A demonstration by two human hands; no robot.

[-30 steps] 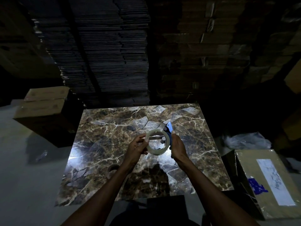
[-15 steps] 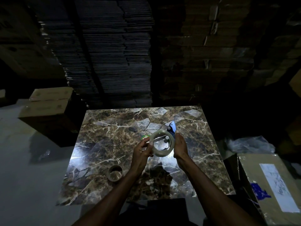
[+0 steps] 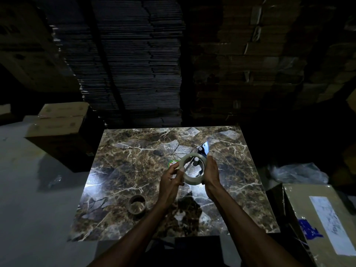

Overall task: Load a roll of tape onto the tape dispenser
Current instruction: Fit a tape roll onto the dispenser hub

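Observation:
A pale roll of tape (image 3: pixel 192 179) is held upright above the marble table (image 3: pixel 134 170), between both hands. My left hand (image 3: pixel 170 182) pinches its left rim with thumb and fingers. My right hand (image 3: pixel 212 174) presses flat against its right side. The tape dispenser (image 3: pixel 203 148), blue and black, sticks out behind the roll's top right; its metal parts show through the roll's hole. Most of the dispenser is hidden by the roll and my right hand.
An empty cardboard tape core (image 3: pixel 137 204) stands on the table's near left. A small green and red sticker (image 3: pixel 172 163) lies by my left fingers. Cardboard boxes (image 3: pixel 57 120) sit at the left, a labelled box (image 3: pixel 323 224) at the right, stacked flat cartons behind.
Both hands have lifted slightly and shifted right with the roll and dispenser. The empty core, earlier hidden by my left forearm, now shows in full.

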